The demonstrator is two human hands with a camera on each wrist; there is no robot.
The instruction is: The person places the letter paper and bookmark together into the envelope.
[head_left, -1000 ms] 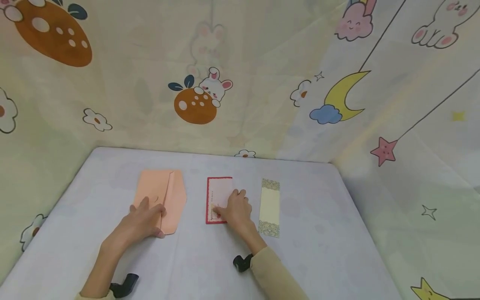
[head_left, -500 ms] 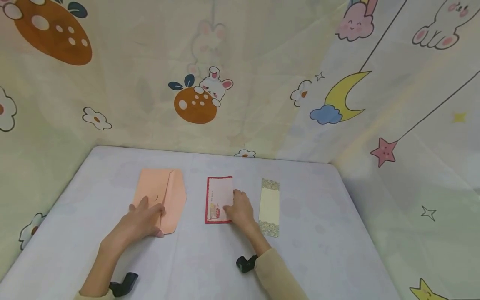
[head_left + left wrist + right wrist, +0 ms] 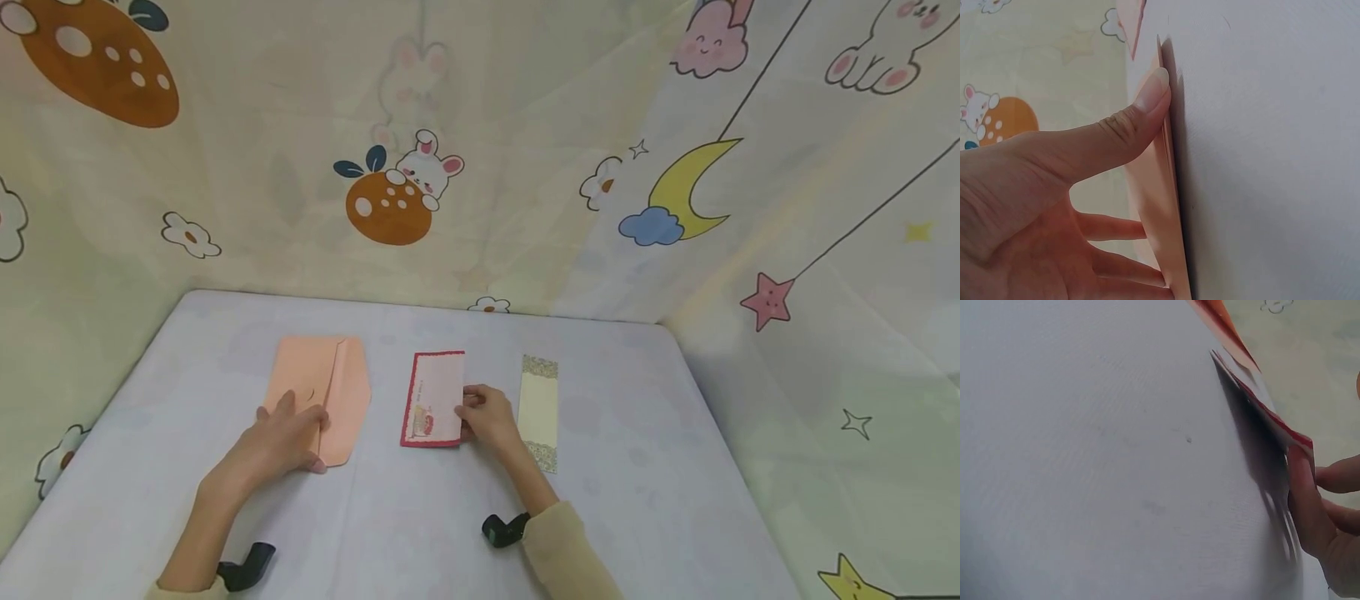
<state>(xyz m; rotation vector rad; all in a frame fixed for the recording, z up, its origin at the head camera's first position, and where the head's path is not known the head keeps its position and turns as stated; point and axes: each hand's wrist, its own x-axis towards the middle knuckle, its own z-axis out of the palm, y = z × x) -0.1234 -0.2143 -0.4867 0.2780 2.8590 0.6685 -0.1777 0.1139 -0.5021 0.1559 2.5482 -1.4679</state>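
Note:
A peach envelope lies on the left of the table, its pointed flap on the right side. My left hand rests on its lower part, fingers spread over the surface; in the left wrist view the thumb touches its near edge. At the table's middle, a red-bordered pink card has its right edge pinched by my right hand. The right wrist view shows that held edge raised, with a shadow under the card and its far end close to the tabletop.
Right of the card lies a cream paper strip with patterned ends, its lower part close to my right wrist. The white table meets cartoon-printed cloth walls at its back and sides. A black wrist device sits on my right wrist.
My right hand has slid from the card's face to its right edge and now pinches it. That edge has risen and the card tilts slightly. My left hand has stayed on the envelope.

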